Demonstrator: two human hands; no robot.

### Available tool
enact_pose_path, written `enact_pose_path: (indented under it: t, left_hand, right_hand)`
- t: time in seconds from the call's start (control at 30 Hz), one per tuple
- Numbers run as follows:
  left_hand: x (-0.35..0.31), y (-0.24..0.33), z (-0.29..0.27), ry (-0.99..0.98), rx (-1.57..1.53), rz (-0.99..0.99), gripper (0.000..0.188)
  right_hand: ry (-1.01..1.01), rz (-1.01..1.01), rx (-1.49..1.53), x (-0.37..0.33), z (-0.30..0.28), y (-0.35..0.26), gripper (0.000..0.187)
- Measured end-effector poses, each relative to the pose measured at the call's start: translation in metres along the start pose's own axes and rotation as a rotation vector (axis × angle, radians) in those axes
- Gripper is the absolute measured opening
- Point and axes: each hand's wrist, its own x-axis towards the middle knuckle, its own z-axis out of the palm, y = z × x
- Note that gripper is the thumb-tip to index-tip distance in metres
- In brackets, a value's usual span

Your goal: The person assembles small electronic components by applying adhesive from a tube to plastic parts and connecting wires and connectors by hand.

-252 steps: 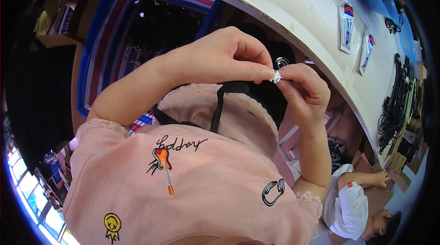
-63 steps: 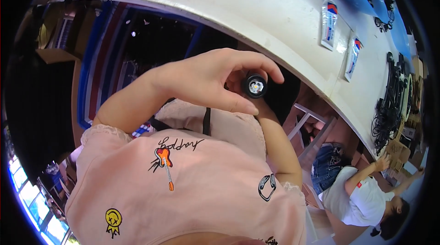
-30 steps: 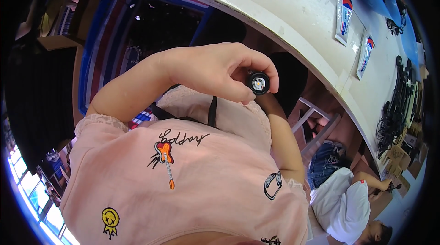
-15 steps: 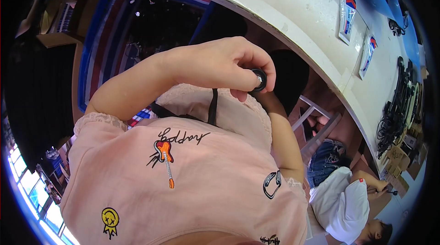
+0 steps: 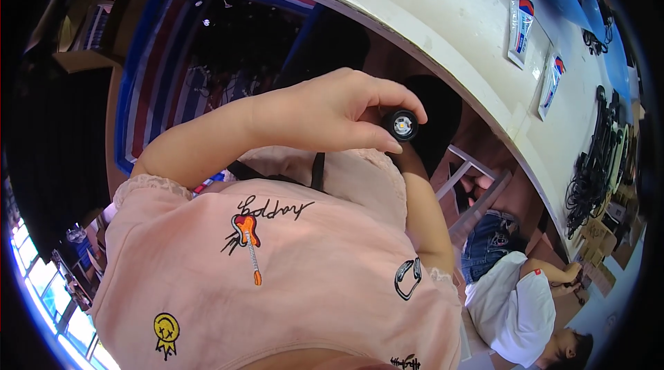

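Note:
A small black flashlight (image 5: 402, 125) faces up at me, its round lens end showing a yellowish LED. My left hand (image 5: 339, 111) reaches across in front of my chest and is closed around it, forefinger along the upper side and thumb along the lower. The flashlight's body is hidden below its head. My right forearm (image 5: 425, 197) runs up behind the flashlight; my right hand is concealed there, so its fingers cannot be seen.
A white table (image 5: 449, 24) curves past in front, bearing two white-and-blue tubes (image 5: 522, 30) and coiled black cables (image 5: 595, 162). A striped bag (image 5: 149, 79) stands at the left. A person in a white top (image 5: 515, 308) works at the right, near a metal stool frame (image 5: 477, 190).
The flashlight's head has turned toward me, baring its lens and LED. My left thumb has slid off its front, and the fingers have opened slightly around the rim.

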Motion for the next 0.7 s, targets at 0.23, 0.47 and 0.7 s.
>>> enact_pose_path:
  t: [0.23, 0.47, 0.7]
  left_hand:
    - [-0.008, -0.001, -0.01, -0.072, -0.018, 0.002, 0.03]
    - [-0.009, -0.004, -0.011, -0.048, -0.073, -0.103, 0.025]
    - [-0.008, -0.008, -0.011, -0.087, -0.053, -0.107, 0.024]
  right_hand:
    - [0.049, -0.121, -0.017, 0.01, 0.001, 0.038, 0.019]
    - [0.061, -0.024, 0.028, 0.012, -0.002, 0.049, 0.024]
    - [0.05, -0.044, -0.092, 0.005, -0.007, 0.013, 0.018]
